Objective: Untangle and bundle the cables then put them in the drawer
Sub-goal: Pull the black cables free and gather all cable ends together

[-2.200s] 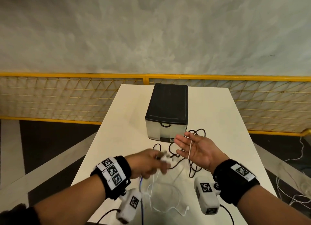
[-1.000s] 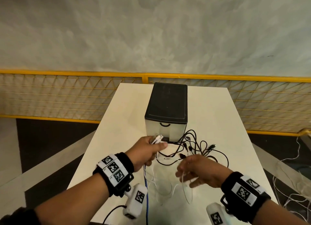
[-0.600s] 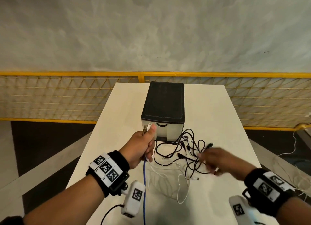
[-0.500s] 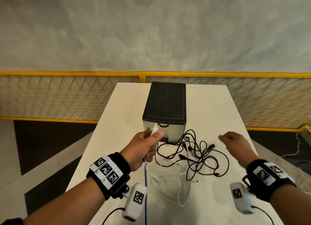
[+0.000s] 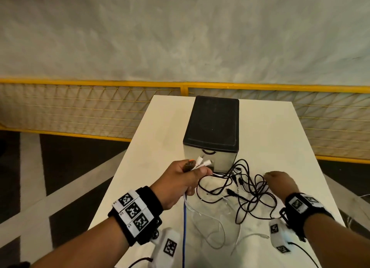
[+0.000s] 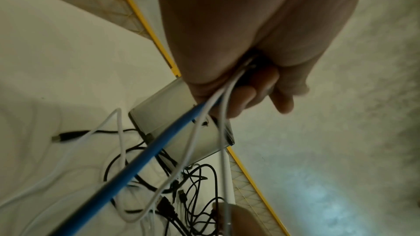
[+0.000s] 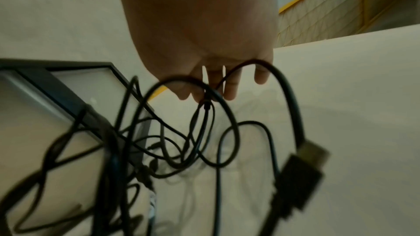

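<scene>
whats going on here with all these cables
A person is sorting a cable tangle on a white table. Their left hand grips a bunch of cable ends, two white plugs, a dark one and a blue cable, lifted in front of the small drawer unit, whose drawer looks closed. Their right hand reaches into the black cable pile, fingers hooked through a loop. Nothing is bundled or stowed yet.

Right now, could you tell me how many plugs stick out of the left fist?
3, all in the left hand: a dark plug leftmost, then an upper white plug and a lower white plug; more may be hidden.
</scene>
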`<state>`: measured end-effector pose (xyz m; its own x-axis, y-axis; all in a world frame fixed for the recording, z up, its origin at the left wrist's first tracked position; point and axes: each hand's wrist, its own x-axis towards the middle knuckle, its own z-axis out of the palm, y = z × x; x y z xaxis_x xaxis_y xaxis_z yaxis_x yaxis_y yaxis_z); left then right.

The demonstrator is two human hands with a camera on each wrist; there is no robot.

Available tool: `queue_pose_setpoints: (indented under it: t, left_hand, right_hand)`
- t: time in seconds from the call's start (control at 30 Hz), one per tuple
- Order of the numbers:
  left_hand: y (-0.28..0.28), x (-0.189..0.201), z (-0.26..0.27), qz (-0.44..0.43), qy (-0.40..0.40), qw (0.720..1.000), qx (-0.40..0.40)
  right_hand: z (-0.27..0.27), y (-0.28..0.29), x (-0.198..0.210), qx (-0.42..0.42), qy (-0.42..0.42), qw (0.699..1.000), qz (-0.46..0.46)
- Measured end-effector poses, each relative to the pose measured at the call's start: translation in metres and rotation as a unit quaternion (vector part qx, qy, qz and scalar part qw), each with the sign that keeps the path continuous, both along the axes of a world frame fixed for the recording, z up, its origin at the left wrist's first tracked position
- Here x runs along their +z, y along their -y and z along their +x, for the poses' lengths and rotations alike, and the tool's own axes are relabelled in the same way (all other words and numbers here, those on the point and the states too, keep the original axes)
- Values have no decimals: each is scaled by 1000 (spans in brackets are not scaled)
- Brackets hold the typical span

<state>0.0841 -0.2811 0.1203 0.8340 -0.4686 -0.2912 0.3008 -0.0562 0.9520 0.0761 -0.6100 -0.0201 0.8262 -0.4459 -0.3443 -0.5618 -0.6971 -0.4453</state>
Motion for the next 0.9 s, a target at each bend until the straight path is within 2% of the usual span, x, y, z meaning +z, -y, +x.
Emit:
queue_pose_setpoints:
  t: [0.13, 0.27, 0.4, 0.53, 0.63, 0.8, 0.9]
  left_hand:
    - [6, 8, 4, -7, 14, 999, 29]
    - [16, 18, 8, -27, 39, 998, 40]
    - [35, 31, 9, -88, 60, 992, 63]
    - [56, 46, 10, -103, 79, 989, 74]
    - [72, 52, 7, -98, 90, 989, 62]
    - [81, 47, 2, -91, 83, 989, 86]
    - [78, 39, -1, -88, 70, 988, 107]
  right_hand:
    - [-1, -1, 45, -86, 189, 977, 36]
    - [0, -6, 106, -32, 368, 928, 45]
    - [-6, -33, 174, 27, 470, 876, 101]
    - [-14, -71, 210, 10, 490, 836, 246]
    - [-21, -100, 214, 0, 477, 809, 344]
    - [-32, -121, 202, -31, 459, 793, 399]
    - [-38, -124, 197, -37, 418, 807, 415]
